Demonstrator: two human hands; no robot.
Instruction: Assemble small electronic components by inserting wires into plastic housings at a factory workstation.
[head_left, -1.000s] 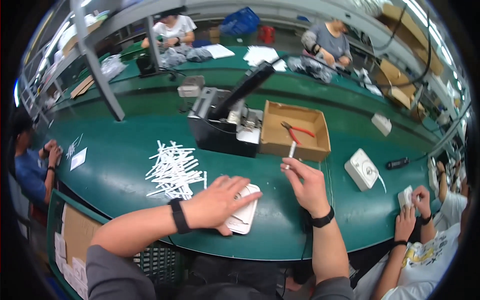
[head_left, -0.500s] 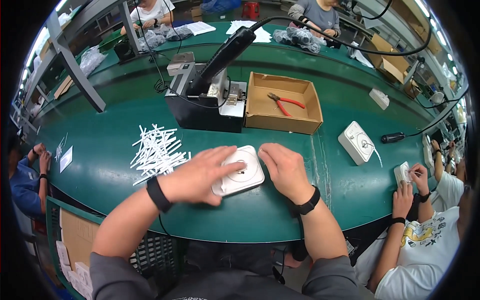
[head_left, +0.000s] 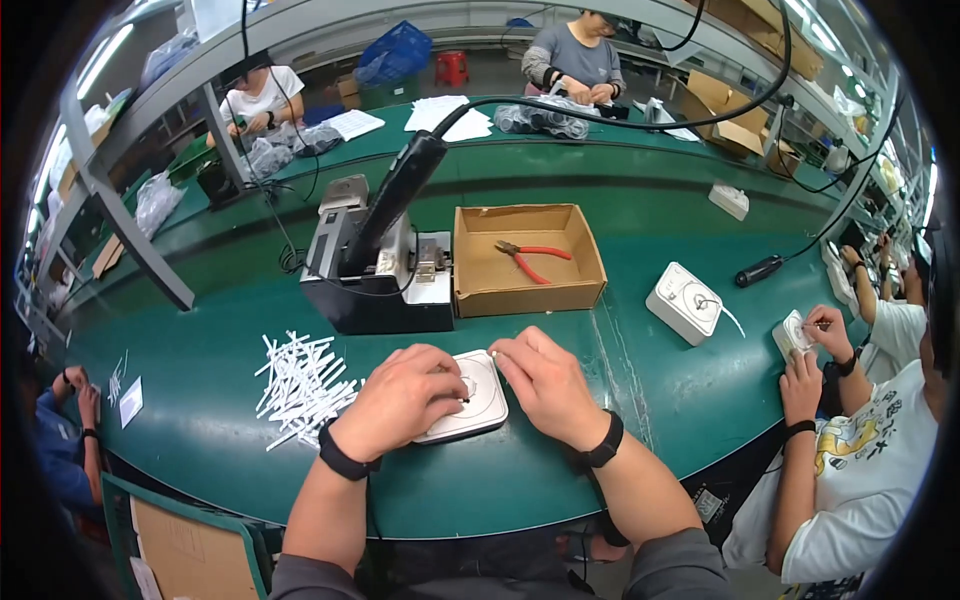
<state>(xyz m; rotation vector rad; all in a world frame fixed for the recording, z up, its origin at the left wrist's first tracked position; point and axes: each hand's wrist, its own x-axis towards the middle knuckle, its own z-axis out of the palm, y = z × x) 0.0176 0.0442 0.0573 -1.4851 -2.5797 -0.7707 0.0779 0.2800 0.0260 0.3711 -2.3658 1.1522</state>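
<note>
A white square housing (head_left: 486,390) with rounded corners lies on the green bench in front of me, a round recess and short dark wires at its middle. My left hand (head_left: 402,392) rests over its left side, fingers curled together at the wires; what they pinch is hidden. At the far right corner of the housing my right hand (head_left: 545,385) has thumb and forefinger pressed together, a tiny pale bit showing at the tips, too small to name. Left of the housing lies a loose pile of white strips (head_left: 300,385).
Behind stands a black-and-metal bench machine (head_left: 375,290) with a cabled black handle. A cardboard box (head_left: 530,300) beside it holds red-handled cutters (head_left: 540,262). At right are another white housing (head_left: 684,303), a black-handled tool (head_left: 758,271) and a co-worker's hands (head_left: 815,360).
My left hand, spread over the housing before, has curled its fingers in at the central wires. My right hand stays pinched at the corner. The whole view has shifted.
</note>
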